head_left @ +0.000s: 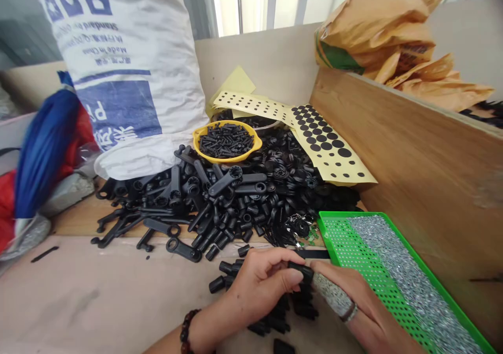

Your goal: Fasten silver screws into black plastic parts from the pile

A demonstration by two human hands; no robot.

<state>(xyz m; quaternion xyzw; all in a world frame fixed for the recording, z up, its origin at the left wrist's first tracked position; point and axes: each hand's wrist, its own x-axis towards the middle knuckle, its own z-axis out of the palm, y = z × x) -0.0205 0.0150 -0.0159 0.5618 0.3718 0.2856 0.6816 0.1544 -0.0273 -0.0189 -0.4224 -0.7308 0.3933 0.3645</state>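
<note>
My left hand (pixel 263 286) is closed around a short black plastic cylinder (pixel 304 272), pinching it between thumb and fingers. From the right, my right hand (pixel 353 301) meets the end of that cylinder. A speckled grey wrap (pixel 332 293) covers one of its digits, with a ring-like band at the base. Its other fingers curl out of sight, so what they hold, if anything, is hidden. Under and around both hands lie several more black cylinders (pixel 271 320), partly covered. Behind them is a heap of black plastic crank-like arms (pixel 184 186) and knobs.
A green perforated tray (pixel 341 244) of small metal pieces (pixel 408 270) lies right, beside a wooden board (pixel 432 186). A yellow bowl (pixel 227 160) of black screw-like parts sits on the heap. Dotted sticker sheets (pixel 334 168), a white sack (pixel 168 71) and a blue umbrella (pixel 45 144) stand behind.
</note>
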